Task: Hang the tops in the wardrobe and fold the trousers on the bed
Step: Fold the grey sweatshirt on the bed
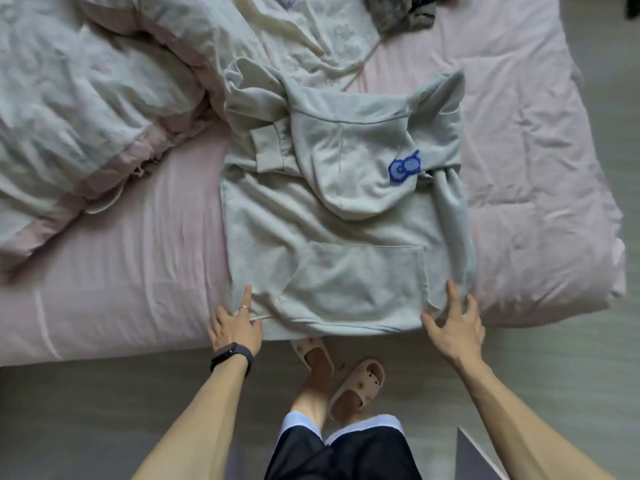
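Observation:
A pale grey hoodie (339, 237) lies flat on the pink bed (121, 271), hem toward me, sleeves folded in and the hood with a blue patch laid over the chest. My left hand (237, 327) rests at the hem's left corner, index finger stretched onto the fabric. My right hand (455, 322) hovers with spread fingers at the hem's right corner, fingertips touching the cloth. A cream garment (311, 39) lies behind the hoodie. A dark grey garment (401, 12) is bunched at the far edge.
A rumpled white and pink duvet (86, 109) fills the bed's left side. My feet in beige slippers (356, 386) stand on the grey floor against the bed's near edge. A grey panel corner (474, 459) shows at the lower right.

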A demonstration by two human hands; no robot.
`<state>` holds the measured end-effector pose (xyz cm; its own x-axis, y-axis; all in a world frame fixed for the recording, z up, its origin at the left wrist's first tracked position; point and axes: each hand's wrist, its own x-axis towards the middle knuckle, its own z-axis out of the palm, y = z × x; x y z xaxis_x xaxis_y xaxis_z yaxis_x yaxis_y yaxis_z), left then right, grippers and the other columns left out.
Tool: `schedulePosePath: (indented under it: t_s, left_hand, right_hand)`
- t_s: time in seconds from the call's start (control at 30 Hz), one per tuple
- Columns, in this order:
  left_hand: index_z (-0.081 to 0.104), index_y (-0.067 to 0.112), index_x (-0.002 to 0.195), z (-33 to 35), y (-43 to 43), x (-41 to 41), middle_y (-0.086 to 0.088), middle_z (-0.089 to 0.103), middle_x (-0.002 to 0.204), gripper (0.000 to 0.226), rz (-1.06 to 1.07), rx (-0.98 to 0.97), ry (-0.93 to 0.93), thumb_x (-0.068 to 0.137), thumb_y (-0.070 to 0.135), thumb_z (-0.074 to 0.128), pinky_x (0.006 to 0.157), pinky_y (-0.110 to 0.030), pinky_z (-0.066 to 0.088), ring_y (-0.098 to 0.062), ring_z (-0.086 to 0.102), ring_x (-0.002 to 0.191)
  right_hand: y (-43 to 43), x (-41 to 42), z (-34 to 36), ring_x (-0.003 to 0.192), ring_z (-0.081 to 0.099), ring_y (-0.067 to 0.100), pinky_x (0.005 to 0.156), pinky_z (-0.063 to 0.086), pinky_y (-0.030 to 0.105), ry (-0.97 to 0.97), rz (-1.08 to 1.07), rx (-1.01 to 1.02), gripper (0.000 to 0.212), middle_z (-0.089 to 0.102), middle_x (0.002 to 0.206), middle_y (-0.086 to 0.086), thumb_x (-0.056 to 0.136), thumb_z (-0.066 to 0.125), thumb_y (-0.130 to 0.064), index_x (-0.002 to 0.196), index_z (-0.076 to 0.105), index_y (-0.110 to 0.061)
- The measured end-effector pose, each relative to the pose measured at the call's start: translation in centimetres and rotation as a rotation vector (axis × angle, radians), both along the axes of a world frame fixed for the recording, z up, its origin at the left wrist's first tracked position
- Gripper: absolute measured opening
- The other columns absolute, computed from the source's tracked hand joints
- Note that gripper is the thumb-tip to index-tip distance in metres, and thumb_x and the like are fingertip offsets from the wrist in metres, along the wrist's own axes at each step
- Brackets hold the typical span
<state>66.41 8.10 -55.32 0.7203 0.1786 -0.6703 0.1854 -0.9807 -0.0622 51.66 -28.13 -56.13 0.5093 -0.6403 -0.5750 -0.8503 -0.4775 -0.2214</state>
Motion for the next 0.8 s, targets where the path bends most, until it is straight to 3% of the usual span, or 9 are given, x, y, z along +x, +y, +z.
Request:
schedulePosePath:
  t_s: [0.1,0.23,0.3,0.4,0.53,0.6,0.67,0.73,0.8]
  left_hand:
    - [0.012,0.05,0.155,-0.8,-0.1,0.1,-0.017,0.04,0.135,0.069,0.055,-0.068,-0.038,0.102,0.033,0.051,0.111,-0.045,0.034,-0.037,0.045,0.126]
    - [0.045,0.033,0.144,0.5,-0.6,-1.4,-0.01,0.042,0.128,0.055,0.041,-0.116,-0.132,0.096,0.007,0.044,0.092,-0.043,0.045,-0.036,0.05,0.111]
    - [0.051,0.029,0.134,2.4,-0.9,-2.8,-0.008,0.043,0.12,0.049,-0.027,-0.13,-0.18,0.093,0.003,0.042,0.084,-0.042,0.046,-0.035,0.051,0.103]
    - [0.058,0.026,0.115,6.2,-1.7,-4.0,-0.003,0.037,0.105,0.035,-0.069,-0.199,-0.247,0.092,0.004,0.044,0.071,-0.039,0.044,-0.03,0.048,0.088]
    - [0.063,0.019,0.105,12.3,-4.0,-3.0,-0.002,0.04,0.108,0.027,0.037,-0.405,-0.248,0.089,0.003,0.049,0.071,-0.035,0.047,-0.026,0.053,0.082]
    - [0.061,0.011,0.112,14.6,-4.7,-2.2,-0.004,0.04,0.117,0.034,-0.031,-0.501,-0.178,0.082,-0.003,0.055,0.08,-0.033,0.049,-0.028,0.054,0.094]
    - [0.056,0.007,0.123,16.3,-4.8,-1.3,-0.01,0.041,0.13,0.043,-0.154,-0.513,-0.109,0.082,-0.004,0.062,0.095,-0.038,0.049,-0.032,0.054,0.109]
    - [0.051,0.01,0.134,17.3,-5.2,0.8,-0.013,0.04,0.138,0.048,-0.317,-0.426,-0.143,0.089,0.003,0.064,0.097,-0.04,0.047,-0.034,0.053,0.116]
    - [0.048,0.012,0.136,17.2,-5.4,2.0,-0.012,0.04,0.138,0.046,-0.353,-0.373,-0.139,0.093,0.007,0.061,0.093,-0.037,0.047,-0.034,0.053,0.117]
  right_hand:
    - [0.0,0.3,-0.5,0.124,0.045,0.044,0.105,0.038,0.049,-0.084,0.012,-0.047,0.073,0.041,0.137,0.025,0.088,0.069,-0.02,0.154,0.035,-0.022]
    - [0.5,-0.3,0.8,0.101,0.057,0.048,0.089,0.048,0.051,-0.205,0.007,-0.118,0.039,0.055,0.116,0.027,0.091,0.055,-0.004,0.13,0.06,-0.004]
    - [0.5,-1.3,2.5,0.098,0.056,0.049,0.087,0.049,0.052,-0.219,0.075,-0.128,0.038,0.056,0.114,0.027,0.088,0.056,0.001,0.125,0.063,-0.002]
    - [0.8,-2.8,6.1,0.089,0.052,0.045,0.078,0.051,0.05,-0.226,0.363,-0.185,0.041,0.058,0.106,0.024,0.076,0.063,0.011,0.115,0.069,-0.001]
    - [0.7,-2.8,11.6,0.078,0.056,0.042,0.072,0.055,0.051,-0.227,0.806,-0.269,0.029,0.067,0.096,0.022,0.063,0.077,0.002,0.092,0.071,0.005]
    - [0.0,-2.4,13.7,0.078,0.059,0.038,0.076,0.056,0.044,-0.224,0.95,-0.252,0.032,0.067,0.094,0.018,0.059,0.077,-0.005,0.089,0.069,0.003]
    - [-0.7,-2.1,15.7,0.072,0.061,0.032,0.07,0.057,0.034,-0.179,1.048,-0.197,0.036,0.066,0.082,0.012,0.046,0.082,-0.007,0.079,0.071,-0.001]
    - [-2.2,-0.5,15.9,0.086,0.062,0.029,0.08,0.055,0.033,-0.011,1.033,-0.154,0.036,0.066,0.095,0.01,0.059,0.082,-0.014,0.092,0.072,-0.003]
    - [-2.8,-0.2,14.0,0.118,0.052,0.031,0.101,0.044,0.035,0.092,0.833,-0.129,0.049,0.052,0.133,0.012,0.087,0.064,-0.026,0.132,0.052,-0.007]
